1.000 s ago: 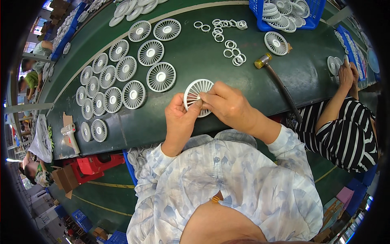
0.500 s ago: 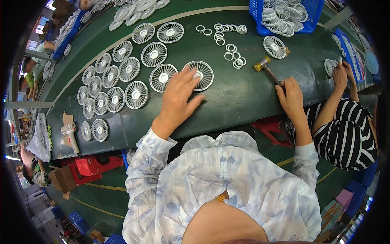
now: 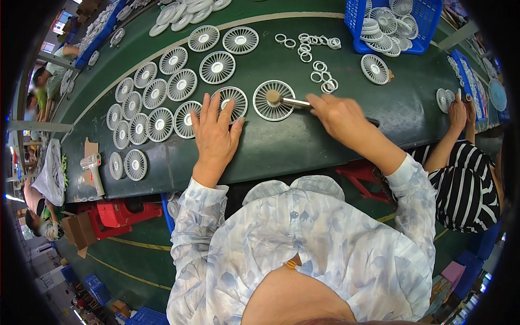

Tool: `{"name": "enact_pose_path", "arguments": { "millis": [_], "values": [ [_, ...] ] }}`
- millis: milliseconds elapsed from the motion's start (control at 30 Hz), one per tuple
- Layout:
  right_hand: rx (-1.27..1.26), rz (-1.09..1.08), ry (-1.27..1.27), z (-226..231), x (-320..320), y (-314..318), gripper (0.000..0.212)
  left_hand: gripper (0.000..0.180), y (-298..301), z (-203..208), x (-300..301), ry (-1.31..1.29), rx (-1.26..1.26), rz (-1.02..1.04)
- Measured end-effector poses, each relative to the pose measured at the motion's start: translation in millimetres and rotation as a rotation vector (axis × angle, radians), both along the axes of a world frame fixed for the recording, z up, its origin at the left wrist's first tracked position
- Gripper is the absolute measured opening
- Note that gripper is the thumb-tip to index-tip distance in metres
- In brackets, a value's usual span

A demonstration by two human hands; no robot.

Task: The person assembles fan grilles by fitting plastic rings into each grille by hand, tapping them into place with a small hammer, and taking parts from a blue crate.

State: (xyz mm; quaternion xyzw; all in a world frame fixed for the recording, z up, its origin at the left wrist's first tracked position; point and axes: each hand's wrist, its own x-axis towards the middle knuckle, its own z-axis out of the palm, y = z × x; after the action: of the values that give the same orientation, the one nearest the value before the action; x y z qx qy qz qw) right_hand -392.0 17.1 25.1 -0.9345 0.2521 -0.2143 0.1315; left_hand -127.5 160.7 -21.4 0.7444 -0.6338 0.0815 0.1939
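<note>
Right hand (image 3: 337, 116) grips a mallet (image 3: 290, 101) over a spoked disc (image 3: 269, 112); left hand (image 3: 215, 135), loose, spreads across two neighbouring discs (image 3: 183, 119). Bare desk (image 3: 260, 157) lies toward the near edge.

No readable text, label, brand, number or sign is showing anywhere.
</note>
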Motion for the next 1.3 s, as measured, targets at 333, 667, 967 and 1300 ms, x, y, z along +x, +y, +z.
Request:
{"name": "enact_pose_path", "arguments": {
  "millis": [333, 667, 967, 1300],
  "values": [
    [0.067, 0.040, 0.307, 9.7, 1.7, -2.0, 0.028, 0.063, -34.6, 19.0, 40.3, -0.039, 0.144, 0.008],
    [-0.135, -0.072, 0.249, -20.6, 134.7, -116.7, 0.020, 0.060, 13.6, 19.1, 26.4, 0.045, 0.094, 0.006],
    [-0.176, -0.040, 0.325, -6.6, 137.2, -111.6, 0.017, 0.069, -8.2, 24.2, 66.3, 0.004, 0.092, 0.133],
    [-0.147, 0.012, 0.308, -15.3, 235.8, -130.1, 0.024, 0.069, -1.2, 18.5, 58.3, 0.062, 0.152, 0.139]
  ]
}}
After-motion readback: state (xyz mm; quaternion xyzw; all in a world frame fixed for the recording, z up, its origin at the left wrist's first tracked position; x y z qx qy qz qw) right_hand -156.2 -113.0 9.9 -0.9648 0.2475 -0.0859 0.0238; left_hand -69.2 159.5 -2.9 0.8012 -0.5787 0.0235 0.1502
